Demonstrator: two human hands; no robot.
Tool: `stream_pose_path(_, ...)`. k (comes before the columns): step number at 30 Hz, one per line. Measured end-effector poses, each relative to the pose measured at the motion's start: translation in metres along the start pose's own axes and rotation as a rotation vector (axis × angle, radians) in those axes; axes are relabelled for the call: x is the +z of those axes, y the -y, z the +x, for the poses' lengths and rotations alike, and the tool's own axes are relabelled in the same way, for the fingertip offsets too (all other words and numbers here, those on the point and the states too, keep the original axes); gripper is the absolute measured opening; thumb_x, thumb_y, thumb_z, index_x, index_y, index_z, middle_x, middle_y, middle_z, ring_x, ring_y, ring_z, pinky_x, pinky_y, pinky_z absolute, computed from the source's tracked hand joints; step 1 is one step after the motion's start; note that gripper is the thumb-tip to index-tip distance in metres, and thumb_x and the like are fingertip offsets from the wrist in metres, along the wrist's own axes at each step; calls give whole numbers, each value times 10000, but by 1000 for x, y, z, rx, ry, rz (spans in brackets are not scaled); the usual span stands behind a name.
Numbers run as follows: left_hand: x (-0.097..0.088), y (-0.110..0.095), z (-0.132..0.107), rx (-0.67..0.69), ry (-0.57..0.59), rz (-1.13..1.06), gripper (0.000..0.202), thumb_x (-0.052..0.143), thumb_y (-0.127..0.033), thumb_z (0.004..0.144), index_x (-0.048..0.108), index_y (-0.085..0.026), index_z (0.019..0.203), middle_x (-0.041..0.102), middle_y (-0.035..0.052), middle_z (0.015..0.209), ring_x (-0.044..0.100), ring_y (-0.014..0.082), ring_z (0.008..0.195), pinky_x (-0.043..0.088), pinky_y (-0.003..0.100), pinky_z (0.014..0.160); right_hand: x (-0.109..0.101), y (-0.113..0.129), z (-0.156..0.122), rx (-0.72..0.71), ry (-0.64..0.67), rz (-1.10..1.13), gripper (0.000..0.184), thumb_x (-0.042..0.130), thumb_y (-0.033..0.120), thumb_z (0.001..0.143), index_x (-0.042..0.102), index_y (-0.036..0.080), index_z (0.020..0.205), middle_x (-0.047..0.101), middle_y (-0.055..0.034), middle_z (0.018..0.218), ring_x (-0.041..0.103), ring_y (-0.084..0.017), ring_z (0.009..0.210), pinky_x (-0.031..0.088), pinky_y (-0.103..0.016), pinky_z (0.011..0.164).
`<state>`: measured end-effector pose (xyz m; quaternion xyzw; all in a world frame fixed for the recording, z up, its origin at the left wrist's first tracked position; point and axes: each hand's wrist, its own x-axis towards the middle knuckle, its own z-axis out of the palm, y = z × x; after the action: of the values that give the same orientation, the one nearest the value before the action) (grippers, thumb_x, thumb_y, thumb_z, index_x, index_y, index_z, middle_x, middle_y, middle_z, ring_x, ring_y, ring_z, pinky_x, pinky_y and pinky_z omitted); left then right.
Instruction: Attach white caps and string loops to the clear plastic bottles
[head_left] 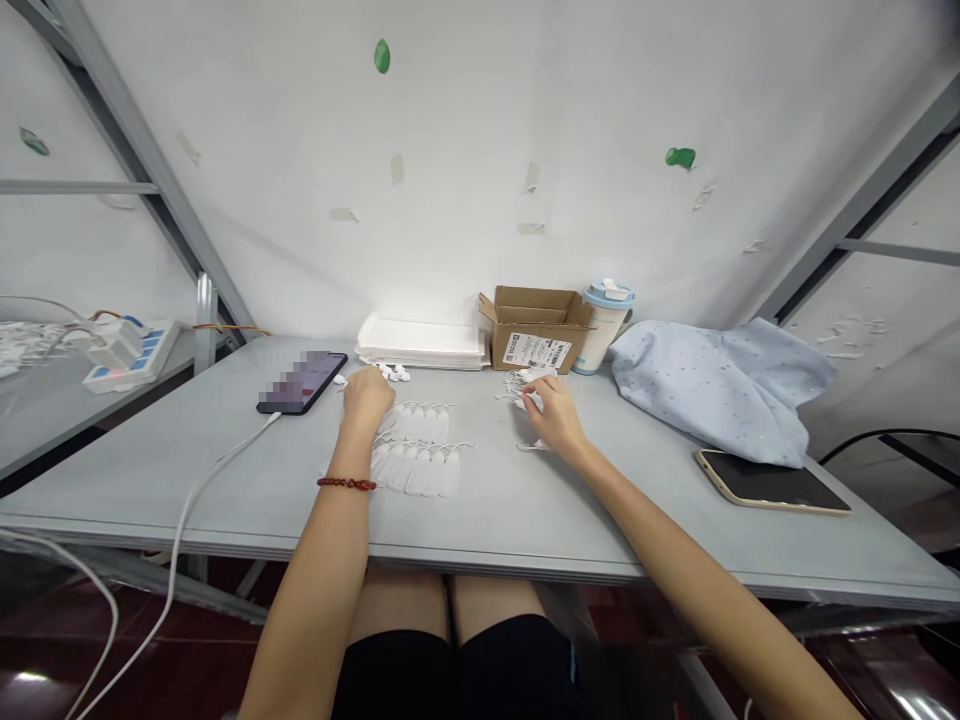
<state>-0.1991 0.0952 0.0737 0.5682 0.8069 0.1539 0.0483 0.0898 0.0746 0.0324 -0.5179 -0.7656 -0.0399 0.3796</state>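
My left hand (pixel 367 398) is closed, knuckles up, beside a few small white pieces (pixel 396 373); whatever its fingers hold is hidden. To its right and below, white tags with thin strings (pixel 427 470) lie side by side in two overlapping rows. My right hand (pixel 553 415) has thumb and fingertips drawn together at a small heap of white stringed pieces (pixel 517 382). What is in that pinch is too small to make out. Another white piece (pixel 532 445) lies partly beneath the right hand.
Behind the hands stand a stack of white trays (pixel 424 343), an open cardboard box (pixel 536 330) and a lidded cup (pixel 600 330). A charging phone (pixel 304 383) lies left. Light blue cloth (pixel 712 385) touches a second phone (pixel 772 482) at right. A power strip (pixel 135 355) is far left.
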Motion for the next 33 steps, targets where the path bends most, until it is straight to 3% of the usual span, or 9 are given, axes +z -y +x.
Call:
stream_pose_path(12,-2,-15,-10,103,-205,-152,256,473,-157,777,649,-130,961,657,147,970,593,293,950,439,363,803,4,3,5,-292,-9,-412,341,280,234,959,589,149,840,587,-96,776,491,-187,700,299,-298,625)
stream_pose_path(14,-2,-17,-10,114,-239,-166,244,473,-174,784,647,-136,952,657,137,958,594,287,944,441,363,798,2,8,5,-233,64,-434,354,269,267,963,588,133,885,606,-102,792,502,-166,636,280,-283,566)
stream_pose_path(17,-2,-19,-10,126,-263,-190,237,478,-185,788,643,-138,951,655,133,948,595,283,937,443,363,798,-11,19,5,1,255,-489,342,310,320,950,590,125,927,637,-115,785,531,-177,596,251,-277,520)
stream_pose_path(21,-2,-20,-12,130,-270,-222,234,485,-196,797,635,-134,964,650,136,964,590,283,950,439,371,816,-36,27,8,205,473,-408,445,272,370,947,607,159,746,645,-117,715,580,-206,653,268,-274,536)
stream_pose_path(24,-2,-21,-12,134,-273,-233,229,486,-205,802,632,-134,963,651,135,975,587,283,964,437,370,821,-47,27,9,286,604,-238,518,227,409,950,552,172,624,611,-88,599,561,-178,572,298,-263,541)
stream_pose_path(27,-2,-21,-11,145,-281,-250,226,491,-208,799,636,-131,953,661,131,948,596,273,946,436,364,824,-48,26,9,288,578,-87,480,240,408,951,508,180,625,578,-53,530,535,-153,514,323,-251,557)
stream_pose_path(33,0,-24,-10,173,-260,-341,217,521,-227,769,657,-132,908,686,105,872,625,243,878,442,339,817,-38,25,7,224,406,60,339,335,333,935,471,186,661,629,-52,678,546,-136,560,329,-242,571)
